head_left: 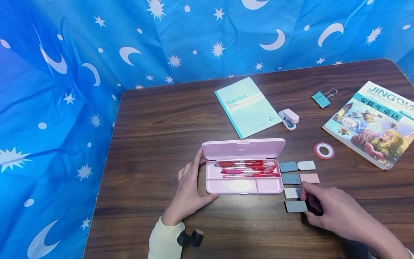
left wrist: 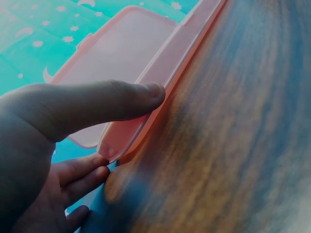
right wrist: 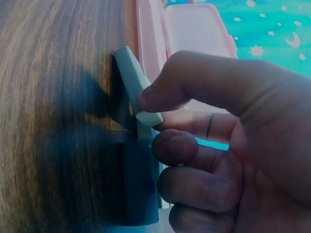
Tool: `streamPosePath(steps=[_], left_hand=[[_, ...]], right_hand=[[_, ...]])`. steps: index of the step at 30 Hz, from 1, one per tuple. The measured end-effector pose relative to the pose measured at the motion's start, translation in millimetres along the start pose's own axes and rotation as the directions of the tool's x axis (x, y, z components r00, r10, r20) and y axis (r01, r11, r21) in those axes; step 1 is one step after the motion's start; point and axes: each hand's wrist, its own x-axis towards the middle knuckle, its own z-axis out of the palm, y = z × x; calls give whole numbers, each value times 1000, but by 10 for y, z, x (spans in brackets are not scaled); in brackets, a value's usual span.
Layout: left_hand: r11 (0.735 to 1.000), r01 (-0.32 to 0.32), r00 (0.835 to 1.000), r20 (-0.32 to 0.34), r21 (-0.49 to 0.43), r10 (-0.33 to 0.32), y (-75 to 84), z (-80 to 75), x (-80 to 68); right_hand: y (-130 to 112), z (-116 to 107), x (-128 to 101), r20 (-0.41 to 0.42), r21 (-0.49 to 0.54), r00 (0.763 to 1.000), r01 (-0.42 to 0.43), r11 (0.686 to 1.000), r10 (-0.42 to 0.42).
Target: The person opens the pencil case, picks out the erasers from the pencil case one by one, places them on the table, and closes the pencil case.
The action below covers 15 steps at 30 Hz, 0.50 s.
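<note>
A pink pencil case (head_left: 231, 186) lies with its lid raised on the table, several red pens (head_left: 247, 169) in its rear compartment. My left hand (head_left: 185, 194) holds the left end of the case, the thumb along its front wall and the fingers at its far side. At the right of the case my right hand (head_left: 336, 207) pinches one end of a grey eraser (head_left: 295, 206) between thumb and index finger; this eraser (right wrist: 130, 73) is tilted in the right wrist view. Behind it lie a white eraser (head_left: 292, 193), a pink eraser (head_left: 309, 178) and several more.
A mint notebook (head_left: 247, 108) and a small pink-white stapler (head_left: 289, 118) lie behind the case. Farther right are a red-rimmed tape roll (head_left: 323, 150), a teal binder clip (head_left: 322, 99) and a picture-covered book (head_left: 372, 124). A blue curtain (head_left: 194, 43) borders the table.
</note>
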Motion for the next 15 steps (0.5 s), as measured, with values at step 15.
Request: streamPosePath(steps=[15], left_hand=[[1000, 0, 1000, 0, 9, 0, -10, 10, 14]], right_hand=[[-11, 6, 1, -28, -117, 998, -66, 991, 63]])
